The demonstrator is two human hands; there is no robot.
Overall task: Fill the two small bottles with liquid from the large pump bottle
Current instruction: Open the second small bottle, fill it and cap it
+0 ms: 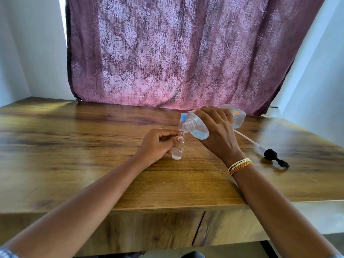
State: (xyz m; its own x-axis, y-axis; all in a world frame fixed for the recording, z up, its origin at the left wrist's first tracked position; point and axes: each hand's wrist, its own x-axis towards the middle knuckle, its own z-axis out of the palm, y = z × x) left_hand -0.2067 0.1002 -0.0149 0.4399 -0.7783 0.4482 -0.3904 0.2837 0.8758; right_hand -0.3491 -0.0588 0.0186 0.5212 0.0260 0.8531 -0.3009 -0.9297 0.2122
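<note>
Left hand (158, 144): curled around the neck of an open small bottle (178, 150), thumb and fingers closed on it, holding it upright on the wooden table (74, 146). Bottle clear, small label on its side, a little liquid at the bottom.

Just behind the left hand's fingertips: second small bottle (182, 121), blue cap on, standing upright, partly hidden by the big bottle's neck.

Right hand (216, 131): wrapped over the large pump bottle (199, 127), gripping it firmly. Bottle tipped on its side, open threaded mouth pointing left and down, right over the held bottle's opening. Clear liquid pooled in the low shoulder. Thread bands on the right wrist (240, 165).

Right of the right hand, on the table: the removed pump head (275, 157), black, with its white dip tube running back toward the big bottle.
</note>
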